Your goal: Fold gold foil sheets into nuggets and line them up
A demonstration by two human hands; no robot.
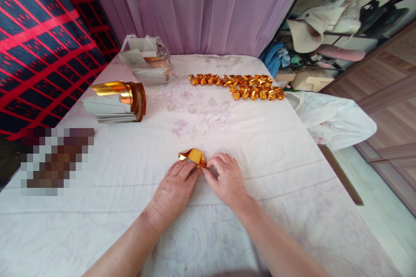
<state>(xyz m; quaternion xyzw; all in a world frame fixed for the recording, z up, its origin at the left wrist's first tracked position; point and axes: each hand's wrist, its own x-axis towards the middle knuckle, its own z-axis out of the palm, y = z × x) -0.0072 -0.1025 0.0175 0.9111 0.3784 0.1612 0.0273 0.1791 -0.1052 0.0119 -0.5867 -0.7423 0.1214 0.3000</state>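
Observation:
A small folded piece of gold foil paper (193, 156) lies on the white flowered tablecloth (260, 147) in front of me. My left hand (173, 188) and my right hand (225, 178) both pinch its near edge with the fingertips, pressing it against the cloth. The far part of the piece sticks up, crumpled, beyond my fingers. Part of the fold is hidden under my fingertips.
Two rows of finished gold folded pieces (240, 85) lie at the far side. A stack of gold and silver sheets (118, 101) sits at the left, a plastic bag of sheets (146, 62) behind it. A white plastic bag (334, 117) hangs off the right edge.

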